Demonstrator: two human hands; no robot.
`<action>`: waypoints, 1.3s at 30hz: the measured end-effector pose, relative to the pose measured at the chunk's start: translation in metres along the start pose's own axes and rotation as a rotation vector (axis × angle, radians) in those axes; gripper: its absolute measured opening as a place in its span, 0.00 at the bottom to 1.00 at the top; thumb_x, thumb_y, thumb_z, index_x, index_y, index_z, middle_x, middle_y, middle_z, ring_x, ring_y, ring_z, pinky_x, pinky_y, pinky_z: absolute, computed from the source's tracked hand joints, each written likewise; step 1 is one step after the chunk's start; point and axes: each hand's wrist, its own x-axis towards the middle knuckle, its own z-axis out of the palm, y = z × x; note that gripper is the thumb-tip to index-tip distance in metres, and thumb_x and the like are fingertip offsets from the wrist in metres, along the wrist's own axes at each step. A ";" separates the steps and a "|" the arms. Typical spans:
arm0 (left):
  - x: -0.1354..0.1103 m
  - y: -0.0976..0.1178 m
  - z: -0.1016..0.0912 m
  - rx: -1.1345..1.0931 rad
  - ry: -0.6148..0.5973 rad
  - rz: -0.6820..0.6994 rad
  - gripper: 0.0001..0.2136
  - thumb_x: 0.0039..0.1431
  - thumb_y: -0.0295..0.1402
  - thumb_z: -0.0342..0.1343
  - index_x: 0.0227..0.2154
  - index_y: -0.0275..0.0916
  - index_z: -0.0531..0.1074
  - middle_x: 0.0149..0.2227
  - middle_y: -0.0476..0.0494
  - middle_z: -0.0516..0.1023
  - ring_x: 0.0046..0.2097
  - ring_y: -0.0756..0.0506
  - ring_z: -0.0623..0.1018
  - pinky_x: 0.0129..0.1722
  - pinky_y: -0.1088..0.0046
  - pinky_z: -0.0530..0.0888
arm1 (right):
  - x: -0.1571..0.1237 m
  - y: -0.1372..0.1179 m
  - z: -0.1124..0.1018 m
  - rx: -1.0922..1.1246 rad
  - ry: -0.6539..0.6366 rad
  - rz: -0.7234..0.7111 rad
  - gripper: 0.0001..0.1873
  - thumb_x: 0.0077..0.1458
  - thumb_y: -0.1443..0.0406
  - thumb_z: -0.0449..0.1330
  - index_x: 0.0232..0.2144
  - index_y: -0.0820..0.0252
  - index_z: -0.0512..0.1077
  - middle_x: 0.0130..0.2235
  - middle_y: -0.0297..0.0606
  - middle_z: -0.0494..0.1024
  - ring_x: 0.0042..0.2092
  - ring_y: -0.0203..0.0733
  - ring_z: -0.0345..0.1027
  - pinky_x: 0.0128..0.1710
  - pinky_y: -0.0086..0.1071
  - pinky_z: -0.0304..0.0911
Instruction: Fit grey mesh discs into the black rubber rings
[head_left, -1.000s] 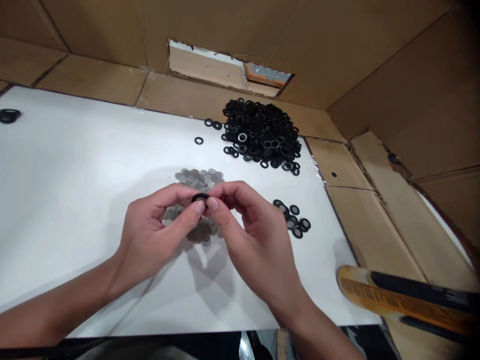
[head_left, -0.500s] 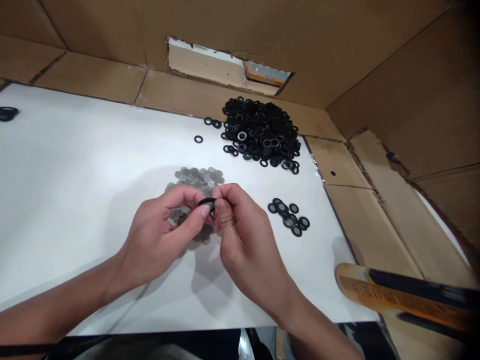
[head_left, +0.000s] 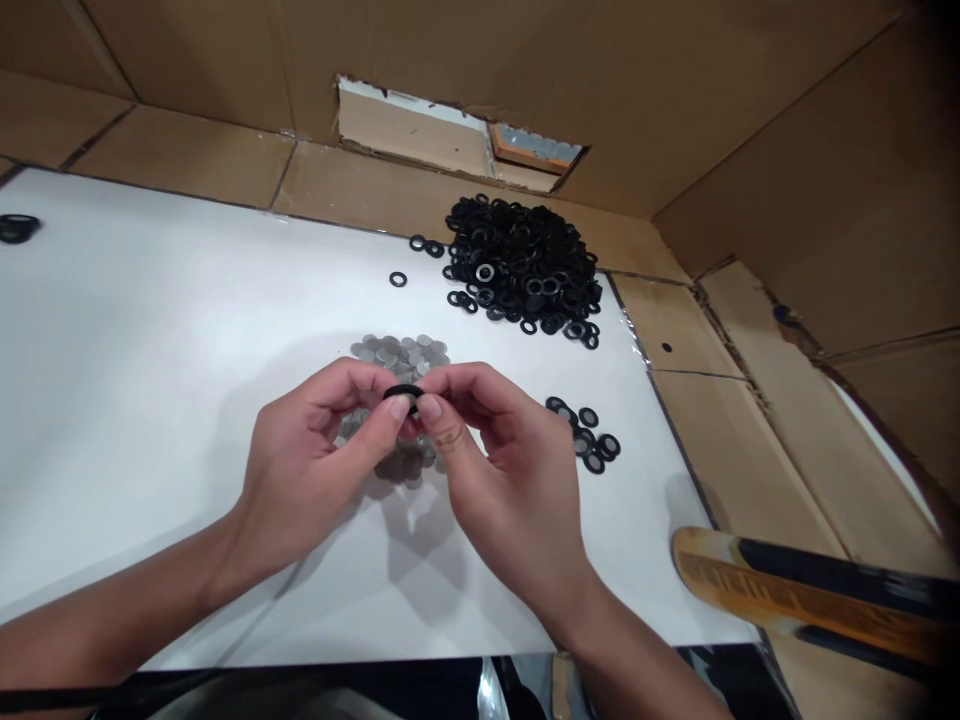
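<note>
Between the fingertips of both hands is a black rubber ring, held up over the table. My left hand pinches its left side with thumb and forefinger. At its right side, the thumb and forefinger of my right hand grip it too. A bit of grey shows inside the ring near the thumbs; the fingers cover most of it. Below and behind the hands lies a pile of thin grey mesh discs. Several black rings with grey discs in them lie to the right, partly behind my right hand.
A large heap of black rings sits at the back right of the white table. One loose ring lies left of it. Cardboard walls enclose the back and right. A yellow and black handle-like object juts in at right.
Both hands have shifted slightly, bringing the ring a little left and up. My right hand has turned, its knuckles now covering part of the small group of rings at the right.
</note>
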 end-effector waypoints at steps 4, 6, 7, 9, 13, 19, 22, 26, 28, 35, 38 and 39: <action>0.001 0.003 0.000 -0.042 -0.003 -0.005 0.04 0.66 0.29 0.63 0.34 0.43 0.78 0.31 0.55 0.83 0.32 0.52 0.83 0.33 0.82 0.80 | 0.000 -0.001 -0.001 0.024 -0.012 0.059 0.03 0.65 0.67 0.65 0.36 0.58 0.75 0.33 0.33 0.80 0.35 0.38 0.75 0.37 0.33 0.70; 0.002 0.002 -0.001 -0.055 -0.034 -0.030 0.03 0.66 0.30 0.63 0.34 0.43 0.78 0.31 0.55 0.83 0.33 0.52 0.83 0.33 0.81 0.80 | 0.000 -0.001 -0.003 0.006 -0.022 0.062 0.04 0.66 0.66 0.63 0.36 0.57 0.74 0.33 0.33 0.79 0.35 0.38 0.74 0.35 0.33 0.69; 0.002 0.001 -0.001 -0.053 -0.058 -0.044 0.03 0.66 0.31 0.63 0.35 0.43 0.78 0.31 0.54 0.83 0.33 0.52 0.83 0.33 0.81 0.80 | 0.000 -0.001 -0.004 -0.011 -0.025 0.055 0.05 0.67 0.65 0.62 0.36 0.57 0.74 0.33 0.33 0.79 0.34 0.38 0.73 0.34 0.32 0.68; 0.002 -0.001 -0.002 -0.029 -0.103 -0.062 0.02 0.66 0.33 0.64 0.36 0.44 0.79 0.32 0.53 0.83 0.33 0.51 0.82 0.31 0.81 0.79 | 0.000 -0.001 -0.006 -0.074 -0.045 0.035 0.06 0.69 0.64 0.60 0.36 0.57 0.72 0.33 0.33 0.77 0.33 0.37 0.71 0.32 0.32 0.66; 0.001 -0.004 -0.003 0.024 -0.129 -0.051 0.05 0.68 0.33 0.62 0.35 0.44 0.80 0.32 0.53 0.82 0.33 0.51 0.80 0.31 0.80 0.78 | -0.001 -0.001 -0.007 -0.174 -0.117 0.011 0.07 0.71 0.64 0.56 0.37 0.58 0.69 0.32 0.33 0.74 0.32 0.37 0.67 0.33 0.34 0.64; -0.003 -0.003 -0.001 0.020 -0.080 0.008 0.05 0.68 0.31 0.62 0.34 0.45 0.80 0.33 0.54 0.84 0.33 0.51 0.82 0.32 0.79 0.81 | -0.004 -0.001 -0.001 -0.193 -0.161 0.033 0.10 0.74 0.62 0.48 0.39 0.57 0.64 0.36 0.37 0.70 0.34 0.39 0.65 0.31 0.35 0.64; -0.004 -0.003 0.001 0.006 -0.047 0.011 0.06 0.67 0.29 0.61 0.34 0.45 0.79 0.32 0.55 0.84 0.33 0.50 0.83 0.33 0.78 0.82 | -0.005 -0.001 0.003 -0.217 -0.155 0.022 0.10 0.74 0.63 0.46 0.38 0.56 0.63 0.37 0.38 0.70 0.34 0.40 0.65 0.32 0.36 0.64; -0.004 -0.002 0.004 -0.006 0.021 0.013 0.05 0.66 0.29 0.62 0.34 0.46 0.78 0.31 0.55 0.84 0.33 0.49 0.84 0.34 0.76 0.83 | -0.003 0.001 0.004 -0.211 -0.136 -0.004 0.08 0.73 0.63 0.49 0.38 0.55 0.63 0.37 0.37 0.71 0.33 0.40 0.65 0.31 0.36 0.63; -0.004 0.000 0.003 -0.004 0.041 -0.008 0.05 0.65 0.30 0.63 0.33 0.45 0.78 0.30 0.55 0.84 0.33 0.49 0.84 0.35 0.75 0.83 | -0.002 0.001 0.004 -0.175 -0.127 -0.009 0.08 0.73 0.63 0.52 0.37 0.55 0.64 0.36 0.36 0.72 0.34 0.40 0.67 0.32 0.35 0.64; -0.001 0.002 0.001 0.023 0.035 -0.049 0.05 0.65 0.34 0.64 0.32 0.44 0.80 0.30 0.53 0.84 0.33 0.48 0.84 0.35 0.76 0.82 | -0.002 0.001 0.003 -0.130 -0.057 -0.009 0.04 0.70 0.66 0.57 0.38 0.55 0.68 0.36 0.35 0.74 0.36 0.39 0.70 0.37 0.35 0.67; 0.001 -0.002 0.000 0.036 -0.001 -0.061 0.05 0.65 0.36 0.65 0.33 0.43 0.81 0.31 0.52 0.83 0.33 0.48 0.83 0.34 0.76 0.81 | 0.000 0.001 0.001 -0.138 -0.036 -0.019 0.05 0.70 0.66 0.56 0.38 0.56 0.68 0.36 0.34 0.74 0.36 0.38 0.69 0.35 0.34 0.66; 0.002 -0.004 -0.001 0.038 -0.016 -0.067 0.04 0.65 0.36 0.65 0.34 0.43 0.81 0.31 0.52 0.84 0.34 0.48 0.83 0.35 0.75 0.81 | 0.001 0.001 0.000 -0.153 -0.046 -0.013 0.05 0.70 0.66 0.56 0.38 0.57 0.68 0.36 0.34 0.74 0.35 0.38 0.69 0.35 0.34 0.66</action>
